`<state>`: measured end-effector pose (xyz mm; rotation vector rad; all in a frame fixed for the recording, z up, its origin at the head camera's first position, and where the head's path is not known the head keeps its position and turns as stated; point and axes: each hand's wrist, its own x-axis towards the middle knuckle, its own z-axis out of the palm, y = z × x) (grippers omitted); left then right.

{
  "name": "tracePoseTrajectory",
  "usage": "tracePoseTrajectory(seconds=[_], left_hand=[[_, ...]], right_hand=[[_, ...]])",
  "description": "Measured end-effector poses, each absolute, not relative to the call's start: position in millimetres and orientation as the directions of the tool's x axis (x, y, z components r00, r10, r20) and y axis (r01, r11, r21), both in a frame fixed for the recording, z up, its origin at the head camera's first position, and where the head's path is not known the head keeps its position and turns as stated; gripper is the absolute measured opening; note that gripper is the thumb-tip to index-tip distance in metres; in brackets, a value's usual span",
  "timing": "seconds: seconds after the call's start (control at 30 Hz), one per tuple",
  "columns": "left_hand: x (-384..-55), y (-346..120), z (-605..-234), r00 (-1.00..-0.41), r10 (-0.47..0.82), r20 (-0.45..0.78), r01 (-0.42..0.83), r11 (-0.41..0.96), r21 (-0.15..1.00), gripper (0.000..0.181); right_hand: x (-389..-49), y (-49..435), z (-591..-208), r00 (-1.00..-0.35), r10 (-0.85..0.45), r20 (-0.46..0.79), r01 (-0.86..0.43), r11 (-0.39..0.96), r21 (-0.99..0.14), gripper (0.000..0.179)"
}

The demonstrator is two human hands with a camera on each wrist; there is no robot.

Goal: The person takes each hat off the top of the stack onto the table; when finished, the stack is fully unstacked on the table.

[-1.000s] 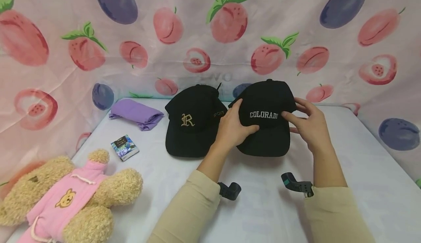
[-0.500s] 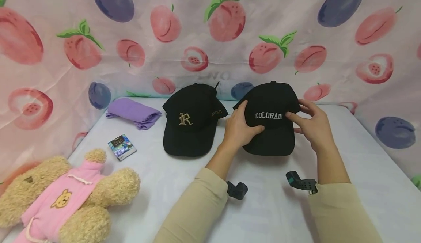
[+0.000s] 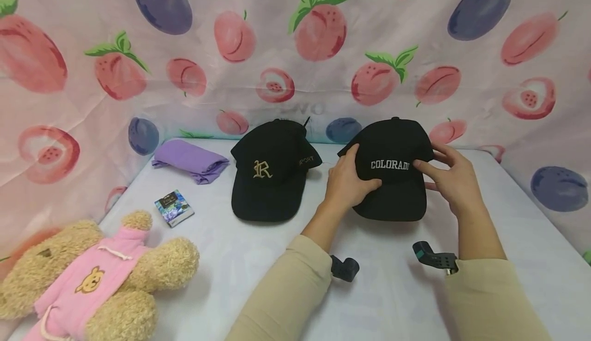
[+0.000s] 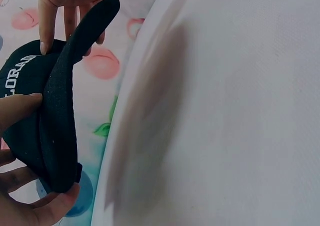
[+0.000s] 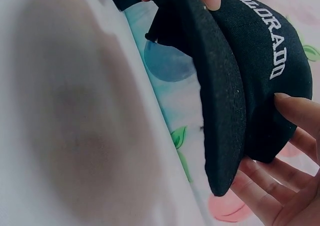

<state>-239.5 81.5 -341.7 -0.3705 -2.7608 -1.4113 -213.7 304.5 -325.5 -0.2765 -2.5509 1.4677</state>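
Observation:
A black baseball cap (image 3: 390, 146) with white COLORADO lettering is held between both hands, brim toward me. My left hand (image 3: 346, 182) grips its left side, thumb on the front by the brim seam. On the opposite side my right hand (image 3: 454, 177) pinches the cap, thumb at the end of the lettering and fingers behind. In the left wrist view the cap (image 4: 55, 116) is seen from the side, with its shadow on the white surface. The right wrist view shows the underside edge of the brim (image 5: 220, 136) and the right fingers below the crown.
Left of the held cap sits a second black cap (image 3: 268, 192) with a gold R. A folded purple cloth (image 3: 189, 159) and a small blue-patterned box (image 3: 174, 207) lie farther left. A teddy bear in pink (image 3: 111, 259) lies at the front left. A fruit-print curtain (image 3: 323, 89) backs the white table (image 3: 369, 295).
Both hands have moved the COLORADO cap to the right, away from the R cap. A gap now shows between the two caps, and the R cap has stayed in place.

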Motion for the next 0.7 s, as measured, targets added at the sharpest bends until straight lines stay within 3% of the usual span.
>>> tracePoseTrajectory(seconds=[0.7], left_hand=[[-242.8, 96.0, -356.1, -0.971, 0.224, 0.088, 0.201, 0.556, 0.806, 0.092]], right_hand=[[-214.9, 325.2, -341.2, -0.963, 0.262, 0.06, 0.091, 0.528, -0.844, 0.08]])
